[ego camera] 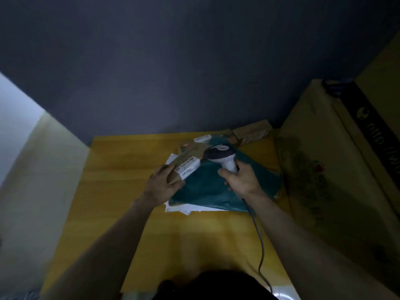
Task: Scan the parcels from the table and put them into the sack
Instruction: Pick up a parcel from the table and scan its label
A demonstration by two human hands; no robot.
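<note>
A pile of parcels lies on the yellow wooden table [112,191]. On top at the left is a brown cardboard parcel [188,155] with white labels. My left hand [163,184] grips its near corner. Under it lies a teal plastic mailer [207,189], with white envelopes [184,210] beneath. My right hand [242,180] holds a white handheld barcode scanner [223,156], its dark head over the brown parcel. The scanner's grey cable [260,245] runs down toward me. No sack is in view.
A small brown box [253,132] sits at the table's far right corner against the dark wall. Large cardboard boxes [324,159] stand along the right side. A pale surface [32,169] is at the left.
</note>
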